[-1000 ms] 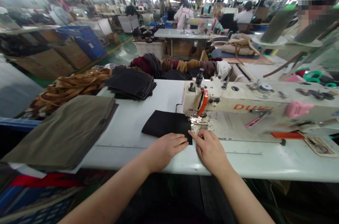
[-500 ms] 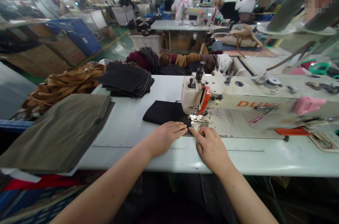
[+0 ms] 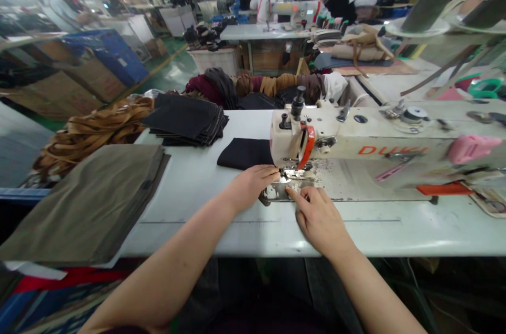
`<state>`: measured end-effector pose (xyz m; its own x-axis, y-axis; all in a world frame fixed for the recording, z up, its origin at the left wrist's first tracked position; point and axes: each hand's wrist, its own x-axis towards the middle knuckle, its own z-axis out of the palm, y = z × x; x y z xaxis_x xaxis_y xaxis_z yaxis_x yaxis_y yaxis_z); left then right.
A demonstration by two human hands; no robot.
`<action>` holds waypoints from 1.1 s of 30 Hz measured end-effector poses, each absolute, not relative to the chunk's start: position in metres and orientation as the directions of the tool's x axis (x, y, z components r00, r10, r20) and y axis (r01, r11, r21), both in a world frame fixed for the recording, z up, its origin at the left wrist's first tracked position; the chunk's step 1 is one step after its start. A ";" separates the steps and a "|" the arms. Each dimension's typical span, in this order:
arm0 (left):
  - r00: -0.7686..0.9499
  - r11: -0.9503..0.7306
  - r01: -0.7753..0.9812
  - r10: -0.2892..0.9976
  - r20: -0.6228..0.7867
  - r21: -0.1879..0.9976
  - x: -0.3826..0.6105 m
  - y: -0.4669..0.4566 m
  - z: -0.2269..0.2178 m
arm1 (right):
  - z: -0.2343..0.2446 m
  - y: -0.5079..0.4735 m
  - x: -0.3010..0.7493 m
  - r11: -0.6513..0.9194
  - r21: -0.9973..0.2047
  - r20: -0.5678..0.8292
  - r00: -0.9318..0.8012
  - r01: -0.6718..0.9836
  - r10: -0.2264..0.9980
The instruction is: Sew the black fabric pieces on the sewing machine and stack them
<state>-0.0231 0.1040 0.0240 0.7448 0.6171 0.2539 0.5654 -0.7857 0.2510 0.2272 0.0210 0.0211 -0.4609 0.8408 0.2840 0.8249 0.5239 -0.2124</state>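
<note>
A folded piece of black fabric (image 3: 245,153) lies on the table, its right end under the head of the sewing machine (image 3: 336,139). My left hand (image 3: 253,184) is flat with fingers stretched out, its fingertips on the near edge of the fabric beside the presser foot (image 3: 290,173). My right hand (image 3: 318,215) has its index finger extended onto the metal needle plate (image 3: 272,193), the other fingers loosely bent. No fabric shows under the right hand.
A stack of black fabric pieces (image 3: 187,118) sits at the back left of the table. Olive-brown fabric (image 3: 87,202) is piled at the left, with tan straps (image 3: 95,128) behind it. A pink object (image 3: 474,149) is fixed to the machine arm. Co-workers sit further back.
The black fabric has moved away from me, under the machine head, uncovering the needle plate's near part. My left hand has moved forward with it; my right hand has stayed near the plate.
</note>
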 end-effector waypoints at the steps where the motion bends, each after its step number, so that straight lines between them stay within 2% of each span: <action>1: 0.739 -0.780 0.573 0.625 0.253 0.252 -0.023 0.106 0.024 | 0.021 0.021 0.227 0.523 -0.213 0.284 -0.459 0.826 0.842; 12: 0.735 -0.791 0.552 0.610 0.295 0.262 -0.019 0.114 0.021 | 0.019 0.021 0.227 0.517 -0.224 0.291 -0.450 0.826 0.845; 17: 0.617 -0.691 0.637 0.723 0.311 0.341 -0.017 0.139 0.023 | 0.021 0.021 0.227 0.524 -0.229 0.316 -0.446 0.820 0.837; 24: 0.501 -0.540 0.816 0.839 0.212 0.206 -0.031 0.165 0.013 | 0.018 0.016 0.230 0.509 -0.244 0.341 -0.419 0.825 0.842; 33: 0.475 -0.494 0.859 0.868 0.147 0.138 -0.032 0.151 0.016 | 0.016 0.015 0.229 0.487 -0.249 0.352 -0.391 0.837 0.850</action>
